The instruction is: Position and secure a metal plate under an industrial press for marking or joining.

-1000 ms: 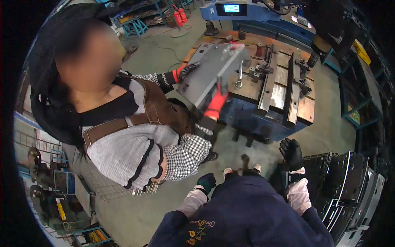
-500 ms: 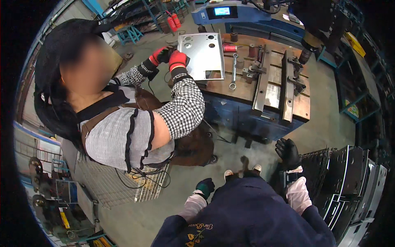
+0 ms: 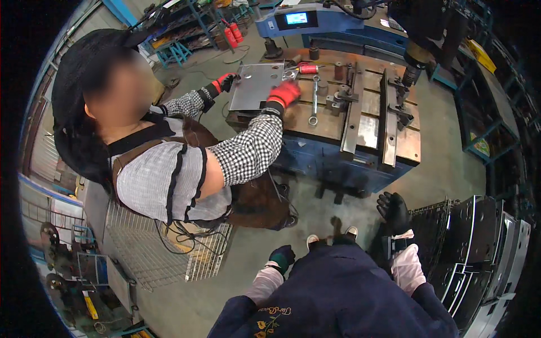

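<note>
My left hand (image 3: 282, 258), in a dark glove with a green cuff, hangs low in front of my body. Its fingers are curled in, and nothing shows in them. On the other side, my right hand (image 3: 393, 213) is raised in a black glove, fingers apart and loosely bent, with nothing in it. It is nearest to the stacked black panels (image 3: 468, 242) at the right. Ahead of me, a co-worker's red-and-black gloves (image 3: 284, 94) are at a grey sheet-metal panel (image 3: 255, 84) with holes, which lies on the workbench (image 3: 296, 115).
On the bench are a double-ended wrench (image 3: 314, 101), a red cylinder (image 3: 308, 69) and two long metal rails (image 3: 390, 127) with clamps. A machine head (image 3: 416, 59) hangs over its right side. Behind the co-worker stands a wire rack (image 3: 163, 248) with black cable.
The co-worker has lowered the sheet-metal panel from a tilt to flat on the bench, and their hands have moved apart. My own hands have barely moved.
</note>
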